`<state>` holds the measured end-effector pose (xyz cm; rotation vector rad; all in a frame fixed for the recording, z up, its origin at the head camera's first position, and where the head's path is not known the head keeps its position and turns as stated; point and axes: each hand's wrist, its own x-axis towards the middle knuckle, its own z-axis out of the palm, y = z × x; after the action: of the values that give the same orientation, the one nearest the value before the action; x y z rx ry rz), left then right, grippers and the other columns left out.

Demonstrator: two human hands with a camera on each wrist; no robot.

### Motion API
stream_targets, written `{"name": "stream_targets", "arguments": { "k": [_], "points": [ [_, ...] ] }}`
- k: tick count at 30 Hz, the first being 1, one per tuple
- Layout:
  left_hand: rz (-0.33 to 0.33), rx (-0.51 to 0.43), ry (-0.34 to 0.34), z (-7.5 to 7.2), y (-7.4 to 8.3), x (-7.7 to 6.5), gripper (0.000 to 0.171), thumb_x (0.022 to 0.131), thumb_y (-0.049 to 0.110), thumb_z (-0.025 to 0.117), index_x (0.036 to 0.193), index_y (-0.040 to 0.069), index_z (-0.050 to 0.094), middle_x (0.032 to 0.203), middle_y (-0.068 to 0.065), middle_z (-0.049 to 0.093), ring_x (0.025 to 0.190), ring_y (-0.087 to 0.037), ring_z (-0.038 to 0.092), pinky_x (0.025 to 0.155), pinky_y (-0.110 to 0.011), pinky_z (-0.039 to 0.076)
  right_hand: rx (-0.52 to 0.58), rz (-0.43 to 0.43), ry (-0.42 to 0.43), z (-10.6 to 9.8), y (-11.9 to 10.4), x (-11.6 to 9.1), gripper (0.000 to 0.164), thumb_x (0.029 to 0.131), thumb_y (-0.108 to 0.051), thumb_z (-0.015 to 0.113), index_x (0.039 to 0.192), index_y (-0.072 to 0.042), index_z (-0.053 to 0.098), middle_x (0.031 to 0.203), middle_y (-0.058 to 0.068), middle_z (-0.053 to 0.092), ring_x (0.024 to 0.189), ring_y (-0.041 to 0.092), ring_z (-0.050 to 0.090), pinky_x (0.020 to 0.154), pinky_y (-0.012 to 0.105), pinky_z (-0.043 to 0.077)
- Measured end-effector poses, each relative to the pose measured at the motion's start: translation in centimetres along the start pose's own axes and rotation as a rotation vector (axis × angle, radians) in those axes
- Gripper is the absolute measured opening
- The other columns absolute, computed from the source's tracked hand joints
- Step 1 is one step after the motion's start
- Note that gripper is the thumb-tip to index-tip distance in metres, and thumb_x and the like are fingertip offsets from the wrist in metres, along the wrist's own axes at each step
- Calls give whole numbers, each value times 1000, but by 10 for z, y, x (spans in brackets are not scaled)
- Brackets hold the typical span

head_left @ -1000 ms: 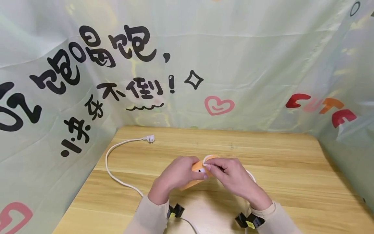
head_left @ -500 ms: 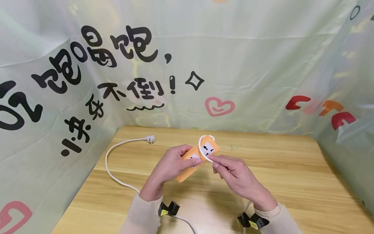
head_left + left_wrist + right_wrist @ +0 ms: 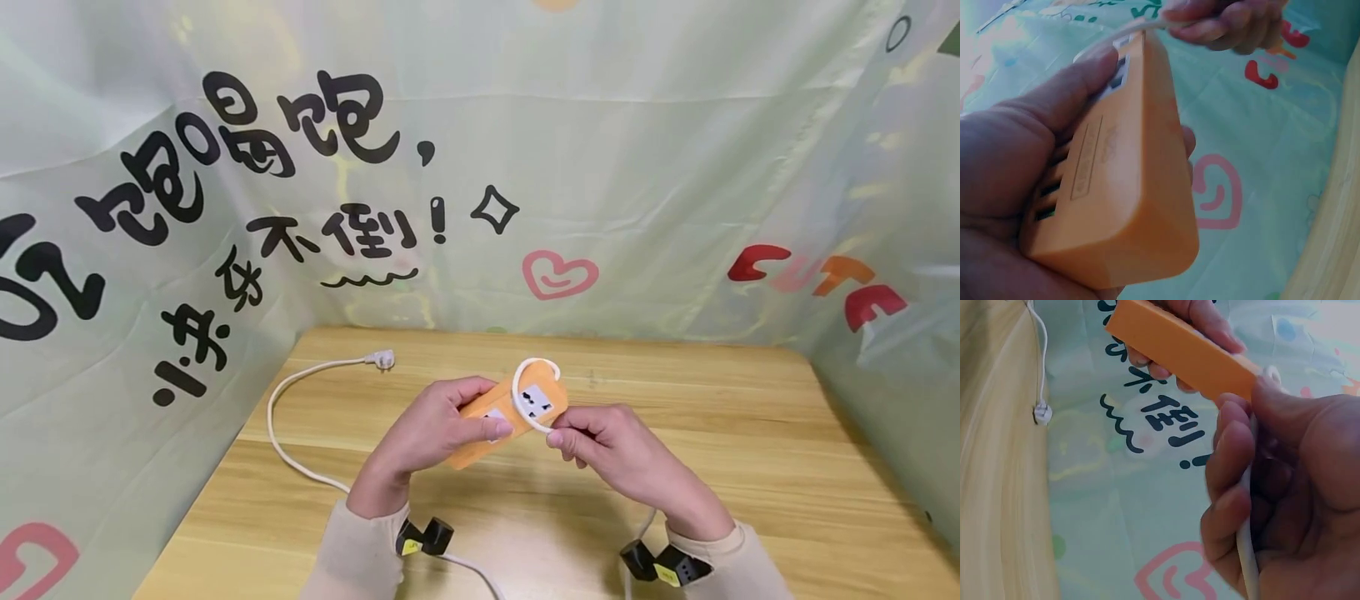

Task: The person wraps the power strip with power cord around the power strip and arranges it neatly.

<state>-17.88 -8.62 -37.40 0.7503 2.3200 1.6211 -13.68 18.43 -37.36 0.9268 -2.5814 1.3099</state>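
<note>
An orange power strip (image 3: 471, 453) with white socket faces is held up by my left hand (image 3: 429, 427), thumb across its face and fingers beneath. In the left wrist view the strip's (image 3: 1157, 206) rounded near end and side slots show. A white cord (image 3: 517, 398) bends round the strip's far end and crosses its face. My right hand (image 3: 618, 440) pinches this cord just off the strip's lower right edge. In the right wrist view the cord (image 3: 1245, 550) runs on down through the curled right fingers (image 3: 1229, 450). Where the cord joins the strip cannot be seen clearly.
The cord's white plug (image 3: 383, 359) lies at the back left of the wooden table (image 3: 712, 400). More cord (image 3: 273, 417) curves forward from it along the left side and under the left forearm. A printed cloth (image 3: 645, 167) walls in the back and sides.
The strip has been lifted and turned to show its face. My right hand has drawn the cord across it and away to the lower right. My left hand has kept its hold.
</note>
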Motion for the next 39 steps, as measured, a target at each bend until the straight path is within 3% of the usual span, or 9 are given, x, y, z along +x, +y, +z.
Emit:
{"name": "stream_targets", "arguments": {
  "k": [6,12,14,19,25,29,33,37,39],
  "points": [
    [24,-7,-105,-12,-3,-4,32,92,27,83,123,25,76,99,1,74,82,-20,66,74,-31,55,-32,171,-124,-2,8,1,34,97,-39,73,71,-21,63,61,-16,36,53,-2,30,51,20,28],
    [37,16,-231,-18,-5,-8,27,89,26,85,115,25,78,95,3,76,80,-13,64,73,-26,53,335,182,-386,-11,34,1,23,106,-19,63,88,-6,70,71,-10,49,55,0,34,50,22,32],
    [41,22,-285,-17,-4,-9,28,88,25,86,115,25,79,95,5,76,81,-10,63,73,-24,52,392,183,-433,-13,41,1,18,105,-14,64,91,-4,71,71,-10,49,53,0,34,47,21,31],
    [30,38,-403,-12,-3,-10,33,86,25,88,117,21,79,94,8,75,77,-6,62,71,-22,52,259,229,-363,-7,50,5,23,93,-12,75,76,-7,62,65,-12,40,55,1,33,50,21,28],
    [-36,159,-433,-5,-5,-9,30,84,29,90,112,27,80,86,13,73,74,-2,60,70,-19,50,206,307,-305,6,49,11,19,92,-9,74,74,-7,66,64,-8,45,58,5,37,54,23,31],
    [-38,293,-436,1,-6,-7,25,84,32,89,107,28,79,81,18,68,72,-1,56,70,-19,48,211,339,-290,11,44,15,21,96,-13,71,75,-8,70,68,-5,56,63,6,44,58,23,36],
    [-25,495,-421,10,-1,-8,16,84,34,86,95,30,74,74,19,59,66,-1,50,66,-19,44,130,379,-233,14,34,17,29,96,-23,74,71,-10,67,67,-4,56,60,8,43,55,23,35],
    [-85,661,-368,21,5,-9,19,84,38,86,87,32,68,70,16,54,63,-4,47,61,-23,41,19,411,-168,19,21,18,36,98,-29,74,68,-12,62,60,-8,44,52,8,33,51,23,30],
    [-132,700,-319,24,6,-9,20,83,40,87,86,32,68,70,16,54,62,-5,48,60,-25,40,-17,411,-152,21,13,18,31,101,-25,70,73,-12,67,59,-7,45,50,8,31,49,23,29]
  ]
}}
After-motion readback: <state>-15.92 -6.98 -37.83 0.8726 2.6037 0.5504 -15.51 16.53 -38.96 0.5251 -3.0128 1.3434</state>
